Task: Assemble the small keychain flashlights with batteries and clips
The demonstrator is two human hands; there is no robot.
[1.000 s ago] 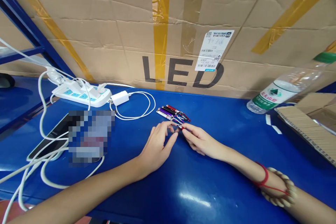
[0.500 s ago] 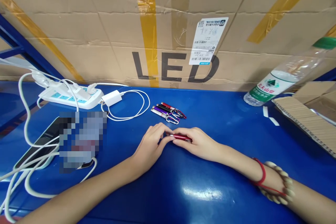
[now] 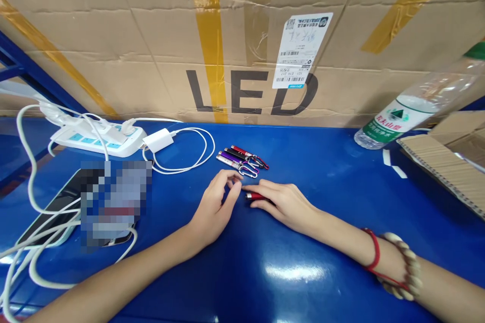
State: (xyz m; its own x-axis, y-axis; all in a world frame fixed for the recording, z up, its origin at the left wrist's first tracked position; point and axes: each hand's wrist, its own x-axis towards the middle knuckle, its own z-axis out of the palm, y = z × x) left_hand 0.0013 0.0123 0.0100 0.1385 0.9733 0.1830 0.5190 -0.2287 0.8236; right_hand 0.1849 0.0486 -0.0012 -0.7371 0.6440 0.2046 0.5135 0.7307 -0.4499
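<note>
My right hand (image 3: 282, 202) rests on the blue table (image 3: 303, 252), its fingers closed round a small red keychain torch (image 3: 253, 196) whose tip pokes out to the left. My left hand (image 3: 216, 201) lies just left of that tip with thumb and fingertips pinched together; whether anything is in the pinch I cannot tell. Just beyond both hands lie three more small torches (image 3: 239, 159), silver, purple and red-black, with clips at their right ends.
A big cardboard box (image 3: 242, 40) marked LED walls off the back. A white power strip (image 3: 99, 139), charger and cables sit at the left beside a phone (image 3: 49, 212). At the right a plastic bottle (image 3: 413, 111) lies beside stacked cardboard (image 3: 447, 166).
My right hand picked a red torch from the group and drew it nearer. My left hand, touching its tip half a second ago, has come slightly off it.
</note>
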